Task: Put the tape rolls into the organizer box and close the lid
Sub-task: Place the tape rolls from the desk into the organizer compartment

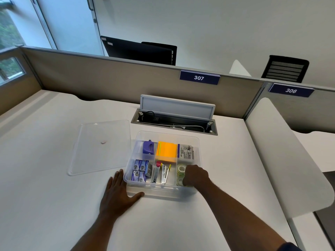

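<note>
Your right hand [195, 175] curls over the tape rolls [181, 171] in the box's [163, 189] 4 o'clock compartment; whether it grips them you cannot tell. Your left hand [118, 194] lies flat and open on the tabletop [54, 196], touching the box's 7 o'clock corner. The lid [101, 147] lies at 9 o'clock, just beside the box.

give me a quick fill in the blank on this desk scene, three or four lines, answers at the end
1. The clear lid lies flat on the desk to the ____ of the organizer box.
2. The right hand is in the box's front-right compartment, over the ____ rolls.
3. The left hand rests flat on the ____, against the box's front-left corner.
4. The orange sticky notes sit in the back row's ____ compartment.

Missing words: left; tape; desk; middle
</note>
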